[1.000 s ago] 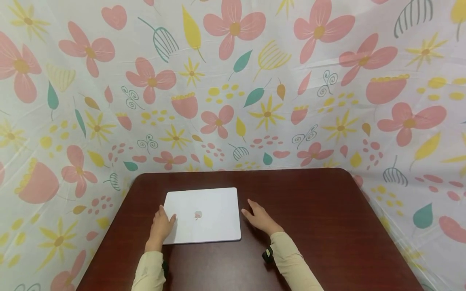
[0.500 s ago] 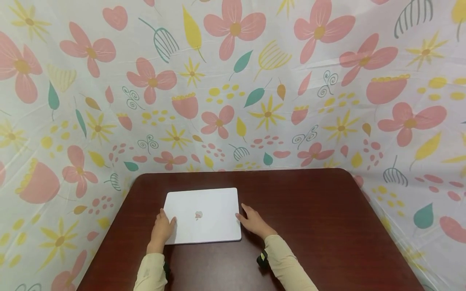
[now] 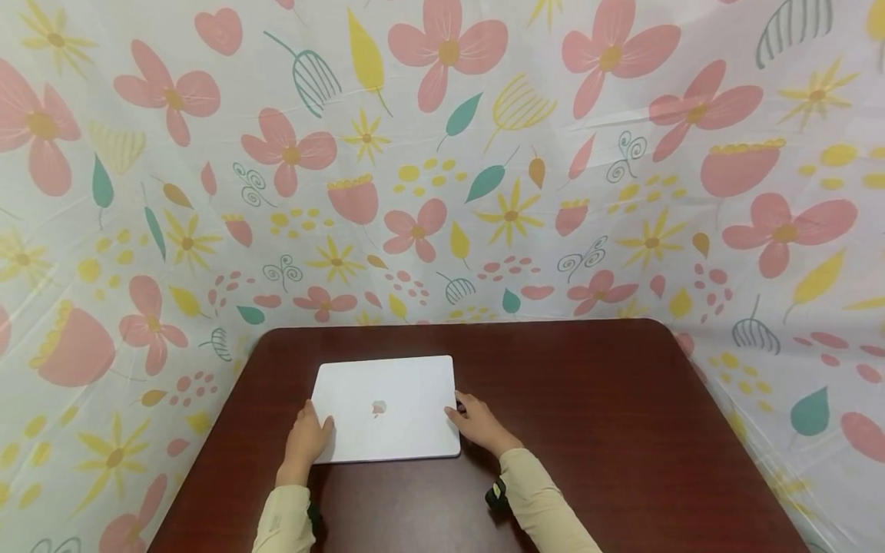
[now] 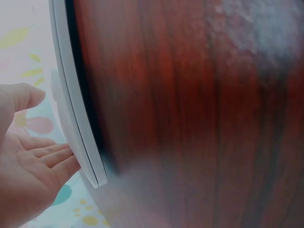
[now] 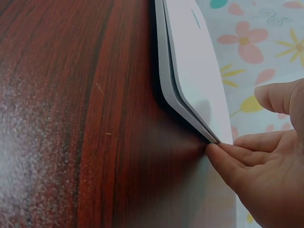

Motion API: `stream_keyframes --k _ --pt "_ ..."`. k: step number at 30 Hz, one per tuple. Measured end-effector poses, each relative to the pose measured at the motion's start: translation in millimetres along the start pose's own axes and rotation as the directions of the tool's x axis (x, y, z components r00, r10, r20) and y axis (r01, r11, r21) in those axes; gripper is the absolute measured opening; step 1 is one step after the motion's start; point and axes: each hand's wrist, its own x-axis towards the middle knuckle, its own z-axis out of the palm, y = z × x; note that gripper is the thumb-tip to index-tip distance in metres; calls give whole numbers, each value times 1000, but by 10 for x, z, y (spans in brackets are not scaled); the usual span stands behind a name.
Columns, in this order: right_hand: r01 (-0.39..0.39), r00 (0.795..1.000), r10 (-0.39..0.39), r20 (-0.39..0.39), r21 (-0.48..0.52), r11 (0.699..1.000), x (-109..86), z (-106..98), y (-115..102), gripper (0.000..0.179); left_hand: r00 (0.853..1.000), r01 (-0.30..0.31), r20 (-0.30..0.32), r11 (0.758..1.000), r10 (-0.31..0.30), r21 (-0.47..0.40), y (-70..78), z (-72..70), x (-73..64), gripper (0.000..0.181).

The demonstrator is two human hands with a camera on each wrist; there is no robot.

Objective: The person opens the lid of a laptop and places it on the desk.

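While our left hand (image 3: pixel 306 442) and right hand (image 3: pixel 485 425), fingers fairly straight and not gripping, touch its side edges, the closed laptop (image 3: pixel 397 434) lies between them on the table (image 3: pixel 581 384); we judge that uneven pressure from either side could slide it askew.

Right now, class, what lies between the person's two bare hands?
The head view shows a closed, silver, rectangular laptop between the left hand and right hand.

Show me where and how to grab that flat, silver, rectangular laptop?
Probably by its left short edge and right short edge, coming from both sides: the laptop lies closed on the red-brown wood-grain table. Its thin sides suit pinching; its flat top shows no handle.
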Motion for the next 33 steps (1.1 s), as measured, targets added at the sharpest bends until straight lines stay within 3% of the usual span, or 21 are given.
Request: stream_keyframes --k 6,15,33 --pt "56 998 -56 -16 -14 998 -26 -40 -14 71 1000 -20 4 1000 20 -15 -20 28 36 67" --pt "-47 997 44 -56 -44 998 -3 -41 -1 54 999 -43 3 999 43 -11 26 46 23 63" --pt "-151 982 143 -124 -52 987 -65 -208 69 50 993 -108 35 994 109 -31 241 119 -13 58"
